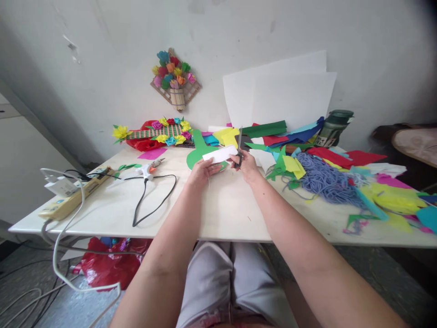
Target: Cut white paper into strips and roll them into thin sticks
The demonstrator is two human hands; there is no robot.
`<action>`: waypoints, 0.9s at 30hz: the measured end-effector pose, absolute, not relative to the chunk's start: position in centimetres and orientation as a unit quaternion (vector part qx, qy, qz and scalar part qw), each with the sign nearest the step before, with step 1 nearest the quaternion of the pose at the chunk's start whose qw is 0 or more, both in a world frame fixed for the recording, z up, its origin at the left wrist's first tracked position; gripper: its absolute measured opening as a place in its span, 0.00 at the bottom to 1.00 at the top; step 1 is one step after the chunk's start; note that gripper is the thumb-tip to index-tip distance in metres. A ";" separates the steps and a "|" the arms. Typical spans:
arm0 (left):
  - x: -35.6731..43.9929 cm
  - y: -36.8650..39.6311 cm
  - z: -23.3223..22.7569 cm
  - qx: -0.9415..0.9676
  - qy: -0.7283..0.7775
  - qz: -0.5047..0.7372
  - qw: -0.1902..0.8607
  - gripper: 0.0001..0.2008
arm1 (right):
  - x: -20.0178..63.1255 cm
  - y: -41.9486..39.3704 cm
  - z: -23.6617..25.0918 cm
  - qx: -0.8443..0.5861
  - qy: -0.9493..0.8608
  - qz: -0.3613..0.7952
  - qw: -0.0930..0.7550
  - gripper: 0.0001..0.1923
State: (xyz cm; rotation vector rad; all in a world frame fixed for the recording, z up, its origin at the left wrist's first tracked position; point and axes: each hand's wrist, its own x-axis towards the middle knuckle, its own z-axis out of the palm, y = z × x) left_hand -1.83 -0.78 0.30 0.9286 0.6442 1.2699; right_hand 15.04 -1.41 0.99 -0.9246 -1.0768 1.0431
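Observation:
Over the middle of the table, my left hand grips a white strip of paper by its left end. My right hand is closed around the dark handles of a pair of scissors, blades pointing up and away from me. The scissors overlap the right end of the strip; whether the blades touch it I cannot tell. Behind the strip lies a green paper cutout with a rounded body and a long neck, partly covered by the strip and my left hand. A white paper piece lies just beyond my right hand.
A white glue gun with a looping black cord lies left, near a power strip. Flower-decorated stick work is at the back. Blue yarn and coloured paper scraps cover the right, before a dark bottle.

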 end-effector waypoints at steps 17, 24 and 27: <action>-2.0 -0.3 -0.6 0.516 0.348 0.489 0.610 0.15 | 15.9 -1.5 1.4 -0.392 -0.508 0.446 0.623 0.25; -1.4 0.1 -0.7 0.469 0.353 0.574 0.572 0.20 | 14.5 -2.5 1.7 -0.430 -0.518 0.458 0.580 0.25; -1.2 0.0 -0.6 0.447 0.348 0.602 0.563 0.20 | 13.8 -3.1 1.9 -0.434 -0.532 0.462 0.561 0.25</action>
